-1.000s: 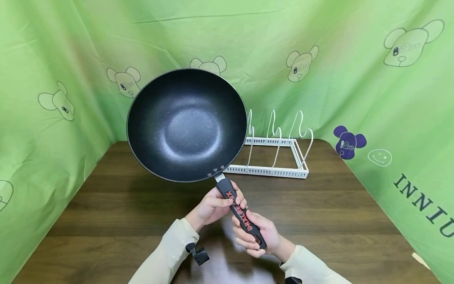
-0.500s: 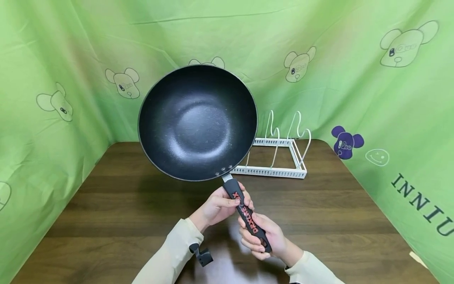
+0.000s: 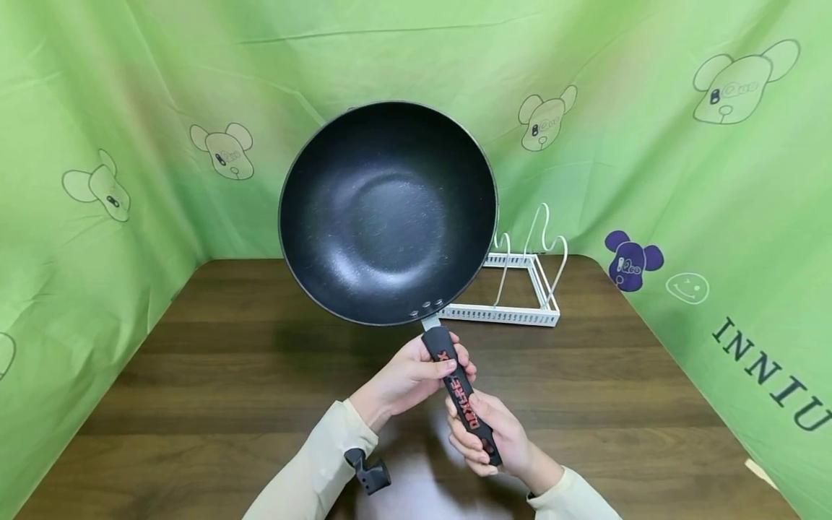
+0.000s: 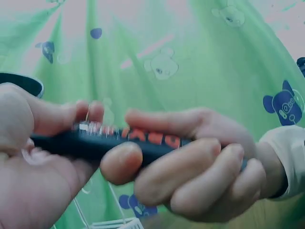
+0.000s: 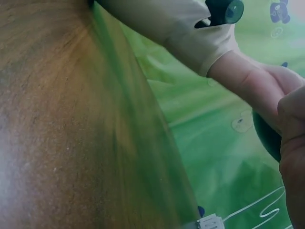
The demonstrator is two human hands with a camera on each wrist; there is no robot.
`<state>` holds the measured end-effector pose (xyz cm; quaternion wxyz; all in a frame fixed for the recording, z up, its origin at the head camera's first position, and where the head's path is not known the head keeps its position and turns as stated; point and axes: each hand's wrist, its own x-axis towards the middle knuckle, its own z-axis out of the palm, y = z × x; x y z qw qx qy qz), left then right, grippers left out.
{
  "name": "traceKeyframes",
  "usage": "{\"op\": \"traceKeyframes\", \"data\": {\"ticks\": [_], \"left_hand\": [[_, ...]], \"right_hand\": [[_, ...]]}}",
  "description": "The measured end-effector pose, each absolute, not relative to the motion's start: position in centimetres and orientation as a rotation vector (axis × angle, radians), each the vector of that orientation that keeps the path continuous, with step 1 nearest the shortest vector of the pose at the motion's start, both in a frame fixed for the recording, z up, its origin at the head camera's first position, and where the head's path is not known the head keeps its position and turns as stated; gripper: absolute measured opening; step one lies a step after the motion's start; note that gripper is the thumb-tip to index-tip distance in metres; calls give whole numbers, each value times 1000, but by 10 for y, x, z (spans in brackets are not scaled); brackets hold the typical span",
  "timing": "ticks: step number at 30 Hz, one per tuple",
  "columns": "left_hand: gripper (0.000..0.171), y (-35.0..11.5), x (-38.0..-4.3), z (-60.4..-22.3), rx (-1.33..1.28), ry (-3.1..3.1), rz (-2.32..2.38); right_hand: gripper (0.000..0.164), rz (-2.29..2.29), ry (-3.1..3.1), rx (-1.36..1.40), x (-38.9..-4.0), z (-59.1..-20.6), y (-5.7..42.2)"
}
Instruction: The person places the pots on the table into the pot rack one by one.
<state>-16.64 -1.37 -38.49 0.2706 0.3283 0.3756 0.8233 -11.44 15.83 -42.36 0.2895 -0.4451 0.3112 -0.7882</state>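
A black wok [image 3: 390, 217] is held up over the table in the head view, its dark inner side facing me and its handle slanting down to the right. My left hand [image 3: 416, 375] grips the upper part of the black handle [image 3: 463, 393], thumb across its front. Lower down, my right hand [image 3: 490, 433] wraps round the handle's end, just below the left. Red lettering runs along the handle. From the left wrist, the right hand's fingers [image 4: 200, 181] show curled under the handle. Only a bit of the wok [image 5: 267, 136] appears behind the hands in the right wrist view.
Behind the wok, a white wire rack [image 3: 520, 315] with upright bent dividers stands at the back of the wooden table [image 3: 214, 375]; the wok hides its left part. Green curtains [image 3: 162, 72] printed with bear heads enclose the back and sides.
Both hands have carried the wok to the right and a little upward, with its handle turning slightly steeper. It covers more of the rack. The grips stay the same.
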Motion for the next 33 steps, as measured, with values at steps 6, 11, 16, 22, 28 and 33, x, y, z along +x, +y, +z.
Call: {"op": "traceKeyframes", "data": {"ticks": [6, 11, 16, 22, 28, 33], "left_hand": [[33, -17, -165, -374, 800, 1229, 2151], [33, -16, -167, -372, 767, 1285, 2105], [31, -11, -170, -373, 700, 1292, 2107], [30, -3, -174, -374, 644, 1269, 2120], [23, 2, -177, -373, 636, 1273, 2102], [20, 5, -181, -370, 660, 1285, 2090]], "right_hand": [[40, -2133, 881, -1199, -113, -425, 158], [39, -2161, 948, -1200, -111, -425, 157], [40, -2207, 997, -1208, -109, -427, 155], [43, -2265, 1044, -1219, -108, -431, 154], [43, -2291, 1071, -1217, -108, -432, 154], [41, -2307, 1112, -1221, -110, -431, 155]]}}
